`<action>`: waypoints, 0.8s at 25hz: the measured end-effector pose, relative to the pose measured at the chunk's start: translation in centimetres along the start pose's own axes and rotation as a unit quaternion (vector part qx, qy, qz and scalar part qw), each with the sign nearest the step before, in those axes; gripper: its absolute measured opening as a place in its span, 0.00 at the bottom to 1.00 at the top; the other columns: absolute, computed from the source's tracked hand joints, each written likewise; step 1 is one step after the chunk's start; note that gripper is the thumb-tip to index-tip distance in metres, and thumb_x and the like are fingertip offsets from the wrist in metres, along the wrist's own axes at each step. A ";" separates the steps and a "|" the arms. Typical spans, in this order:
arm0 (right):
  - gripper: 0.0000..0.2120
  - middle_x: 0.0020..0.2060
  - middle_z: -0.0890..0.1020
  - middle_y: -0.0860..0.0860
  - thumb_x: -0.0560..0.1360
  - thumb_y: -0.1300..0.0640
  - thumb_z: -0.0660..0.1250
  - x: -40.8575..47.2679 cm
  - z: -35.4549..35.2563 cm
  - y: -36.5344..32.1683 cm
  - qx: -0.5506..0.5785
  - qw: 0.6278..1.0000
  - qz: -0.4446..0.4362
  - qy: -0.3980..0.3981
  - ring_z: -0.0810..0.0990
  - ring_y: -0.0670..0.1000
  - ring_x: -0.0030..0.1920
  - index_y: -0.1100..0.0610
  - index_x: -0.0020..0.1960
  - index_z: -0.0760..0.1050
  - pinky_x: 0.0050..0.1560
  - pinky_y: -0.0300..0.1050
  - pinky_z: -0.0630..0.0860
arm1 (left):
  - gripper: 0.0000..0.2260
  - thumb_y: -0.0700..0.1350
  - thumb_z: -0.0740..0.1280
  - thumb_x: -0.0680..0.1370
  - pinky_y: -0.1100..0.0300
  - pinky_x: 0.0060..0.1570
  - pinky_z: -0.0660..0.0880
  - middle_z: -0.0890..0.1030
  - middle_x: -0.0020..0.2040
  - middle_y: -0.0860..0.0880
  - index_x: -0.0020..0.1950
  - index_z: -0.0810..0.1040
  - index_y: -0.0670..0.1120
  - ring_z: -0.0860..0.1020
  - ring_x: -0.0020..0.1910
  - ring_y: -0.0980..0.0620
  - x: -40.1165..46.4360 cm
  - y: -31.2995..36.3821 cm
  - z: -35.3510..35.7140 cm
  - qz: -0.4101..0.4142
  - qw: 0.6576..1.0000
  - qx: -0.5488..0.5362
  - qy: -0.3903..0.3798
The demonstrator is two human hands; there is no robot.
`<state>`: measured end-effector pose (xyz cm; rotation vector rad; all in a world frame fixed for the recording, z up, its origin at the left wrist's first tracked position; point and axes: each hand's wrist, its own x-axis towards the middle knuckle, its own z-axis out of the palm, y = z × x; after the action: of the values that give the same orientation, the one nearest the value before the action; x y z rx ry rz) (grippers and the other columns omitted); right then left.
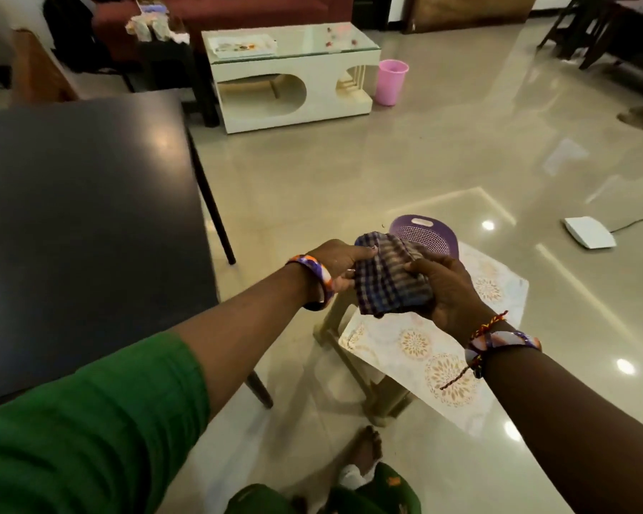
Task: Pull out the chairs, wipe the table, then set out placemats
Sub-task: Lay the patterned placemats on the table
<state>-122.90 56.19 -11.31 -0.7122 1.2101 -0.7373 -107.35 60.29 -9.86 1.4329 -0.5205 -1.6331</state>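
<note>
My green sleeve (90, 421) fills the lower left, soft matte cloth ending at the elbow, with my bare forearm running out from it. Below, my bare foot (364, 448) stands on the glossy beige floor tiles (349, 179), which mirror the ceiling lights in bright spots.

Both my hands meet over a checked cloth (388, 280), a limp woven rag in purple, blue and cream squares, bunched into a rough bundle. My left hand (336, 263) pinches its left edge, thumb on top and fingers curled underneath. My right hand (448, 287) wraps the right side, fingers curled round the folds. Each wrist wears a glossy bangle swirled in orange, purple and white, and a braided red and yellow thread hangs from the right one.

Under the cloth stands a cream plastic stool (349, 350) with square legs. On it lie pale rectangular placemats (416, 350) printed with round golden lace medallions, and beyond them a purple round plastic mat (429, 235) with a perforated centre and a slot handle.

The table (82, 217) is at my left, a dark, smooth slab with squared corners, slim dark legs and a dull sheen. Far ahead sits a cream coffee table (294, 79) with a glass top and oval cut-outs, a pink plastic bucket (391, 81) just beside it.
</note>
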 end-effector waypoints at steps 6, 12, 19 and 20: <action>0.17 0.59 0.77 0.61 0.72 0.67 0.67 11.6 -5.7 -1.0 -0.025 0.997 0.037 0.067 0.76 0.63 0.59 0.60 0.61 0.73 0.57 0.62 0.75 | 0.17 0.45 0.65 0.76 0.55 0.49 0.73 0.80 0.48 0.45 0.61 0.73 0.38 0.77 0.42 0.50 14.4 -1.4 4.9 -0.105 0.993 0.022 0.039; 0.16 0.55 0.79 0.58 0.74 0.64 0.66 20.6 -8.9 -0.6 -0.153 0.987 -0.024 0.042 0.78 0.56 0.54 0.61 0.61 0.75 0.51 0.48 0.78 | 0.17 0.44 0.66 0.75 0.61 0.42 0.71 0.79 0.55 0.39 0.59 0.74 0.35 0.78 0.51 0.43 23.6 -3.1 6.7 -0.094 0.984 0.068 0.134; 0.20 0.61 0.75 0.61 0.72 0.65 0.65 20.9 -16.2 3.3 -0.372 0.890 -0.166 0.206 0.74 0.61 0.61 0.58 0.64 0.74 0.61 0.57 0.71 | 0.18 0.41 0.67 0.71 0.51 0.54 0.74 0.75 0.59 0.39 0.60 0.72 0.39 0.75 0.56 0.39 23.1 -7.3 7.6 0.001 0.885 0.290 0.364; 0.23 0.63 0.73 0.62 0.72 0.64 0.65 20.7 -17.7 4.4 -0.386 0.883 -0.130 0.235 0.72 0.63 0.63 0.57 0.66 0.72 0.63 0.58 0.70 | 0.21 0.41 0.69 0.71 0.50 0.55 0.74 0.73 0.60 0.39 0.62 0.70 0.40 0.74 0.58 0.39 22.9 -8.2 7.8 -0.024 0.882 0.277 0.381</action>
<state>-135.71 40.29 -29.87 -1.4310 1.9160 -0.6533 -116.27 44.06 -27.48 2.3599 -0.4941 -0.8332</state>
